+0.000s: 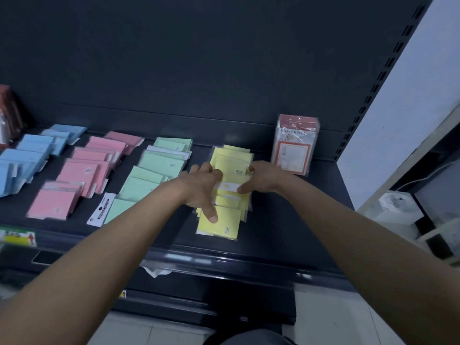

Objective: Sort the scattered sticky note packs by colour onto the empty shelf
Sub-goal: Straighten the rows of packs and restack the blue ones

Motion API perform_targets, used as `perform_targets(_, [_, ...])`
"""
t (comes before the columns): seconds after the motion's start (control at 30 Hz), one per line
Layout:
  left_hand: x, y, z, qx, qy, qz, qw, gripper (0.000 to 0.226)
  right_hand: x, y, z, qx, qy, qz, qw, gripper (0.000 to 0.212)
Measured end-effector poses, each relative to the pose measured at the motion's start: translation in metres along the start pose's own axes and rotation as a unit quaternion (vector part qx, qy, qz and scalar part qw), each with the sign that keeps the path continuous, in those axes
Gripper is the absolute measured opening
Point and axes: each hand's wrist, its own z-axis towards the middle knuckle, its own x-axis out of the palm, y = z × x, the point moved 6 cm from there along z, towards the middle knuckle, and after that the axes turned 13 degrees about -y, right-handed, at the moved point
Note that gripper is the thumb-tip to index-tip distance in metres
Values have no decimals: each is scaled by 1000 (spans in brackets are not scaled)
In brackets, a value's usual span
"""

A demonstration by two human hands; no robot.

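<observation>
Shelf (pixel 286 220), left to right: blue packs (pixel 32 150), pink packs (pixel 82 170), green packs (pixel 161 160), yellow packs (pixel 219 225), in loose rows. Left hand (pixel 204 188) spread flat, pressing the yellow row; right hand (pixel 263 178) at its right edge, grasp unclear. Sorting seemingly near done; squaring-up left.

Both hands (pixel 202 189) (pixel 262 176) on yellow packs (pixel 231 158)

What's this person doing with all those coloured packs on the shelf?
A person is sorting sticky note packs by colour on a dark shelf. A blue pile, a pink pile and a green pile lie side by side. The left hand and right hand are on the yellow pile, apparently tidying it. A red-and-white pack stands upright beside it.
</observation>
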Motion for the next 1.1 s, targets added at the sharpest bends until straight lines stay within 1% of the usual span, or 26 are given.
perform_targets(0.07, [-3,1,3,7,-19,-7,1000,96,-1,0,2,8,-17,24,1000,51])
perform_targets(0.17, [-5,5,9,12,-44,-12,999,100,0,-1,9,31,-47,74,996,43])
perform_targets(0.23, [-6,8,13,12,-57,-17,998,106,2,-1,13,43,-54,105,992,28])
perform_targets(0.27, [-7,9,14,11,-60,-20,998,111,3,-1,15,56,-57,123,989,15])
perform_targets(0.3, [-8,10,16,8,-64,-25,998,116,4,-2,18,67,-58,145,985,9])
perform_targets(0.33, [-8,11,18,5,-68,-34,997,119,5,-3,21,80,-59,166,981,15])
perform_targets(0.4, [-10,16,24,-8,-77,-64,995,119,7,-4,26,107,-64,198,972,15])
perform_targets(0.47, [-10,23,31,-24,-83,-108,990,113,9,-6,33,129,-62,238,961,25])
perform_targets(0.5, [-10,25,34,-30,-79,-133,987,110,9,-7,36,138,-62,250,956,27])
perform_targets(0.53, [-10,27,37,-33,-73,-158,984,106,9,-7,38,146,-61,257,953,29])
perform_targets(0.6, [-8,29,41,-43,-52,-199,978,101,11,-8,45,159,-44,269,949,40])
perform_targets(0.7, [-4,31,47,-62,-32,-214,974,102,14,-9,55,162,-39,257,952,53])
perform_targets(0.8, [-2,33,52,-83,-28,-211,974,114,14,-10,66,142,-59,212,965,56])
perform_targets(0.87, [-3,34,53,-96,-28,-210,973,120,14,-7,71,129,-59,202,969,57])
perform_targets(0.93, [-5,35,55,-104,-30,-210,972,120,12,-5,77,128,-66,191,971,48])
perform_targets(0.97, [-6,35,56,-107,-30,-210,971,117,10,-6,81,125,-73,183,972,39])
perform_targets(1.03, [-7,35,57,-115,-29,-210,971,114,7,-6,86,121,-85,148,978,13])
perform_targets(1.07, [-7,36,58,-118,-30,-211,970,112,4,-5,87,119,-88,123,981,6])
perform_targets(1.1, [-7,37,58,-120,-32,-216,969,109,4,-6,91,117,-87,103,984,18])
